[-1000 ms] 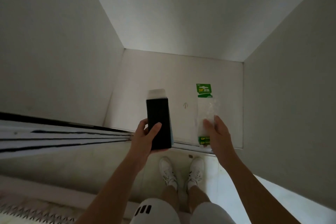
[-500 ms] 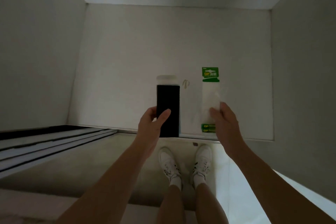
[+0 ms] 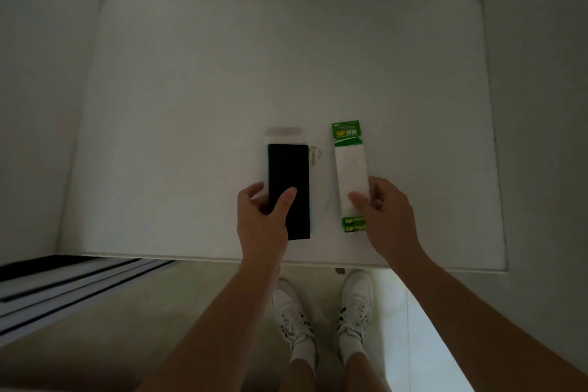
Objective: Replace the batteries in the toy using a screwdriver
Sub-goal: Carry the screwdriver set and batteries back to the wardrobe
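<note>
Status: battery pack (image 3: pixel 350 165) and black case (image 3: pixel 289 181) held side by side over the white tabletop (image 3: pixel 191 137), near its front edge.
Grip of the left hand (image 3: pixel 264 219) closes on the black case, thumb on top, fingers at its left edge; grip of the right hand (image 3: pixel 388 216) pinches the battery pack's lower part. Contact with tabletop not determinable.
</note>
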The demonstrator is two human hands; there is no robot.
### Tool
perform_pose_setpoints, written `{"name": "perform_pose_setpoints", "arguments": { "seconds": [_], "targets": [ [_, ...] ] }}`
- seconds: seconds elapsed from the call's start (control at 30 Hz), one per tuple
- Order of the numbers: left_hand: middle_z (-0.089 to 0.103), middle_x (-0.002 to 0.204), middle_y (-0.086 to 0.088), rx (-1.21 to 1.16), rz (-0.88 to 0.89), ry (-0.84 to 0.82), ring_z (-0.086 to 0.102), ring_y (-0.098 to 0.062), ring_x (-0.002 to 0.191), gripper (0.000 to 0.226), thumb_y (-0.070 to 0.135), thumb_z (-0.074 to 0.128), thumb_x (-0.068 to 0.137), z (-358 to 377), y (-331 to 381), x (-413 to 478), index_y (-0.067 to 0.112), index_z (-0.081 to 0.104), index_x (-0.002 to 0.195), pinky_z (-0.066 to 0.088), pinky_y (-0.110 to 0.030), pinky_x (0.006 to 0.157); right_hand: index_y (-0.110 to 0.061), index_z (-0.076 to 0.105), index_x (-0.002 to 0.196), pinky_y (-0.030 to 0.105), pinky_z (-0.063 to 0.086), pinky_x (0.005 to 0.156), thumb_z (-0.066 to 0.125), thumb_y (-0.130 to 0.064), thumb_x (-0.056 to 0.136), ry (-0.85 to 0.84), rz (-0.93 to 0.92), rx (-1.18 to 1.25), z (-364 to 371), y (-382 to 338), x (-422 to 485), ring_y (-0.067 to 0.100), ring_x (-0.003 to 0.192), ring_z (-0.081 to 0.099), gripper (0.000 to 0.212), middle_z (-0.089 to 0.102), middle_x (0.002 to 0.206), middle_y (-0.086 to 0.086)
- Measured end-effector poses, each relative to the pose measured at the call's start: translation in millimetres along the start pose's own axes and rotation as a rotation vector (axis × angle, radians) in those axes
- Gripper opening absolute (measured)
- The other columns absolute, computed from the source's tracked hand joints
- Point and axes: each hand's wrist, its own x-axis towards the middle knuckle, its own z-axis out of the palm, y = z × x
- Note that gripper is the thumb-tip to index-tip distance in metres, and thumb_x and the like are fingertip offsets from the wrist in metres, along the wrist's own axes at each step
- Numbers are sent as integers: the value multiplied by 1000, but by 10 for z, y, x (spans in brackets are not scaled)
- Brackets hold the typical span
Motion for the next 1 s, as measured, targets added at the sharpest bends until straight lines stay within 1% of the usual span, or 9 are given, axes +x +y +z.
{"name": "perform_pose_setpoints", "arguments": {
  "seconds": [0.07,0.23,0.37,0.47,0.57,0.67,0.77,0.87,1.0],
  "targets": [
    [69,105,4,16,24,27,68,-7,94,37,32,77,86,29,-15,4,23,57,117,54,-20,75,-24,60,108,7,42,62,69,-23,92,41,-3,-19,16,-19,21,-4,76,58,19,61,86,-17],
    [66,114,-2,133,107,57,67,-14,100,41,44,73,87,85,-111,74,23,65,121,60,-34,86,-22,59,101,5,38,57,72,-25,90,88,-34,-121,29,-66,44,-6,71,54,17,58,78,-18],
    [66,111,-2,129,125,77,66,-14,100,39,42,71,89,142,-156,68,23,68,123,58,-31,85,-23,54,93,13,34,57,71,-27,90,105,-69,-179,38,-39,56,4,68,53,17,55,76,-13],
    [68,108,0,87,89,82,66,-14,100,36,38,71,90,162,-172,50,19,68,121,57,-28,83,-19,57,93,27,37,66,72,-30,88,143,-64,-257,50,25,84,17,78,54,19,57,87,0],
    [72,103,3,28,61,76,68,-12,97,27,33,71,91,107,-140,40,19,70,114,57,-27,80,-18,60,94,31,42,68,73,-34,86,159,-48,-283,52,50,102,19,79,56,21,60,87,0],
    [74,97,3,-58,14,63,72,-13,92,14,25,71,91,-53,-92,63,23,69,106,59,-31,79,-18,61,92,29,41,65,74,-31,86,144,-57,-261,25,65,118,19,78,57,20,60,85,0],
    [75,103,-5,-72,8,61,73,-20,96,17,22,72,91,-279,-33,177,20,68,108,59,-39,85,-17,61,89,20,37,60,75,-28,86,123,-69,-241,-51,75,125,18,76,57,18,61,80,0],
    [74,104,-3,23,42,75,72,-20,97,27,22,73,89,-465,27,306,18,67,115,58,-39,89,-19,59,87,21,37,60,76,-26,85,114,-75,-250,-143,85,132,15,72,55,18,58,76,-5],
    [74,99,3,229,105,97,71,-17,95,32,31,78,85,-524,25,390,19,69,113,57,-40,91,-19,60,85,20,37,58,77,-28,84,109,-55,-261,-200,72,156,5,67,52,20,57,73,-8]
  ]
}}
